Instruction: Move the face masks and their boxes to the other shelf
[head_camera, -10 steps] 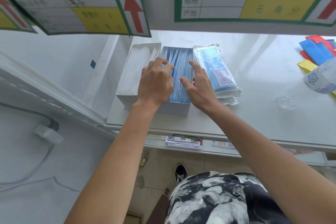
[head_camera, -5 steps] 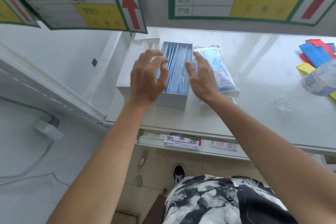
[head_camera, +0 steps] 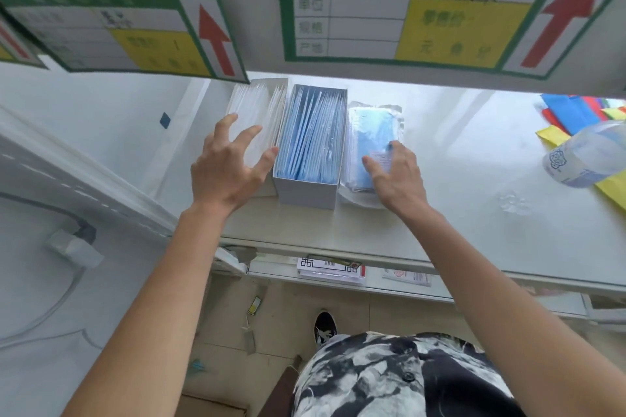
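Two open white boxes stand side by side on the white shelf (head_camera: pixel 457 213). The left box (head_camera: pixel 252 101) holds white masks, the right box (head_camera: pixel 306 191) holds blue masks (head_camera: pixel 313 135). To their right lies a clear plastic pack of blue masks (head_camera: pixel 371 132). My left hand (head_camera: pixel 225 166) hovers over the white-mask box with fingers spread, its fingertips near the blue box's left wall. Resting flat on the near end of the plastic pack is my right hand (head_camera: pixel 396 176), fingers extended.
A clear plastic bottle (head_camera: pixel 582 156) and coloured paper sheets (head_camera: pixel 576 112) lie at the shelf's right end. Green price signs (head_camera: pixel 406 7) hang from the shelf above. A lower shelf with labels (head_camera: pixel 332 269) sits below. A white wall with a cable is at the left.
Both hands have let go of the blue-mask box and moved apart: the left over the white-mask box, the right onto the plastic pack. The boxes sit farther back on the shelf.
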The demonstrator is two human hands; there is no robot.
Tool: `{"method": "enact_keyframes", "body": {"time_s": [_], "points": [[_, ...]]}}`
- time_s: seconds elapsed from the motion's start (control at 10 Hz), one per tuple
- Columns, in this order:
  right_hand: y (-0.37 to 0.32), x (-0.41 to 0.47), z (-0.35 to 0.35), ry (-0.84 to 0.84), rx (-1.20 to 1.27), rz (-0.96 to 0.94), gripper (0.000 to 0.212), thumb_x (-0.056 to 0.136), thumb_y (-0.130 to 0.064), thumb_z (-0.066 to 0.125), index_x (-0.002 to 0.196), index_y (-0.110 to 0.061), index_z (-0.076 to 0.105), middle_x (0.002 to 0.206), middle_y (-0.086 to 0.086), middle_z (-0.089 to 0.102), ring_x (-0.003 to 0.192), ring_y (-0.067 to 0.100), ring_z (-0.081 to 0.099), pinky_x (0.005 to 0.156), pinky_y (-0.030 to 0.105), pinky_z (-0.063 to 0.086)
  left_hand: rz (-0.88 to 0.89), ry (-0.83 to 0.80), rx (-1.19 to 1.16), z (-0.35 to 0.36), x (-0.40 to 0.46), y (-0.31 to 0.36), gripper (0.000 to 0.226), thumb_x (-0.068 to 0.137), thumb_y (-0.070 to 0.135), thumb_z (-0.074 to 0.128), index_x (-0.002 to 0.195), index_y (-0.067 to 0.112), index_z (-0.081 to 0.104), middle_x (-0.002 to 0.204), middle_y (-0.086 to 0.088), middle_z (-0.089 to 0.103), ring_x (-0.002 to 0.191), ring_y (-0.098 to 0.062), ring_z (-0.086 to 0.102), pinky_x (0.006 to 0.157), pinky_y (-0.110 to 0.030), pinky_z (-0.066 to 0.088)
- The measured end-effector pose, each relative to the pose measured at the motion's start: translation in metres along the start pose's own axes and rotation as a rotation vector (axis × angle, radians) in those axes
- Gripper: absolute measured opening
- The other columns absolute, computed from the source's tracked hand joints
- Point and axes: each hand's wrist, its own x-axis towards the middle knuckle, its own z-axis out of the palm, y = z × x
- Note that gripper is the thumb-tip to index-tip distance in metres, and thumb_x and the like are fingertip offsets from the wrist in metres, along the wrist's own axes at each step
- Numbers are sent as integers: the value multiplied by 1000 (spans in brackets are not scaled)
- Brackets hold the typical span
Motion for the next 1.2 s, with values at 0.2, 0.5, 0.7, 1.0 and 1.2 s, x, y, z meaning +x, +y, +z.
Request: {"method": "enact_keyframes", "body": {"time_s": [0.2,0.5,0.7,1.0,1.2], "points": [[-3,-2,-1,-3,80,36,89,87,-43,73,156,-11,26,152,15,40,139,35,38,115,44,33,5,-4,-18,0,2,-1,67,92,73,43,141,30,59,157,-3,41,133,-31,51,83,-54,55],[-9,-14,18,-3,-9,-12,93,94,-44,64,160,-4,12,160,17,27,143,38,27,118,45,24,34,-13,0,1,6,-1,65,90,69,47,140,30,58,155,-1,43,130,-30,53,81,-50,56],[-7,-14,18,5,4,-10,95,93,-45,66,160,-5,13,161,17,27,144,37,26,119,46,24,41,-14,9,1,6,-2,67,90,71,44,139,28,60,154,-2,45,129,-30,54,82,-49,56],[-15,-12,6,18,-295,-19,96,91,-60,58,160,-9,14,163,19,21,146,40,25,117,51,28,58,-126,201,-8,8,5,69,94,69,34,143,26,57,160,-10,38,147,-38,36,116,-67,24],[-63,0,-19,162,-411,-287,72,91,-52,50,150,-13,40,159,15,37,144,38,33,114,51,31,145,-214,163,-28,37,48,72,97,70,22,152,30,45,164,-10,33,157,-31,17,123,-64,5]]}}
